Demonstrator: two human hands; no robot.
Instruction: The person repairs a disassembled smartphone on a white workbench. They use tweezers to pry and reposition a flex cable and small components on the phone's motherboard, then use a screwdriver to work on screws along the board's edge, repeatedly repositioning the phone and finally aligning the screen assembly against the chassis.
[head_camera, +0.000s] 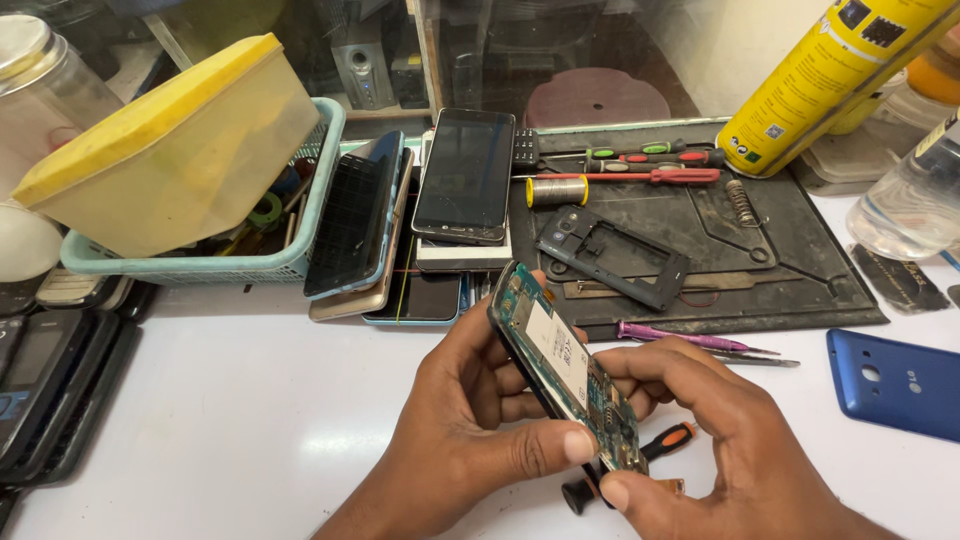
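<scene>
Held opened phone (565, 365) tilted above tabletop (250, 420) | left hand (470, 420) and right hand (710, 430) grips closed on edges | advisable: firm support, gentle pressure near screwdriver (640, 455).

Two hands, the left hand (470, 420) and right hand (715, 440), are sharing one opened phone (565, 365). Just under the grip one orange-handled screwdriver (625, 465) is lying. Beyond it one black phone frame (612, 255), one solder spool (557, 191) and one purple tool (680, 340) are resting; to its right, one blue back cover (895, 385).
</scene>
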